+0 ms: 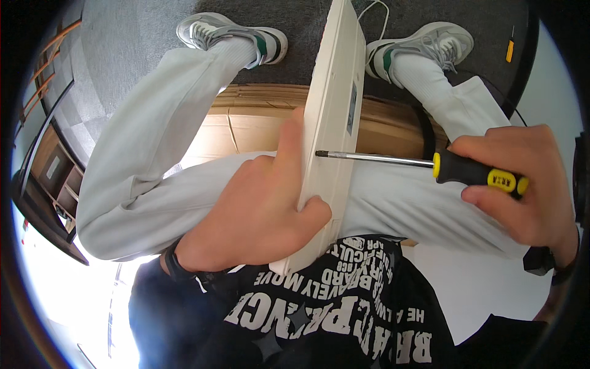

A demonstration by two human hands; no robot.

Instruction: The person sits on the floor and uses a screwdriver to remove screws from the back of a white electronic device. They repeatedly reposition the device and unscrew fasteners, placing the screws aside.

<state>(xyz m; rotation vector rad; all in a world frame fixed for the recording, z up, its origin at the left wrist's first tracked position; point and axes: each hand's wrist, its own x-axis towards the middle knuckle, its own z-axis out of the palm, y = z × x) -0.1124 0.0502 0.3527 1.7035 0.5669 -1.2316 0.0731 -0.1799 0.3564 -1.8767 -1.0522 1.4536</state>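
We see two bare hands working over the lap. The left hand [258,206] has a narrow grip, holding a flat, off-white, plastic-looking panel [337,120] tilted up on edge mid-scene, running far to near between the legs. Index finger lies along the panel's left side; thumb bends over nearer us. The right hand [522,184] has its grip closed around a screwdriver [393,161] with a black-and-yellow handle and long silver metal shaft. Shaft points left, dark tip at the panel's right-facing side; we can't tell if it sits in a screw. Small dark rectangular inset [351,107] on that same side, farther off than the tip.

Beneath the panel we note a brown cardboard box [393,126], near the feet. Grey-and-white sneakers [433,46] left and right on the dark grey carpeted floor [135,43]; thin white cable [385,21] just beside the panel's far end. Far right, we log a small orange-handled tool [509,51] on the floor, well apart. Brown wooden shelving [55,166] stands far left.
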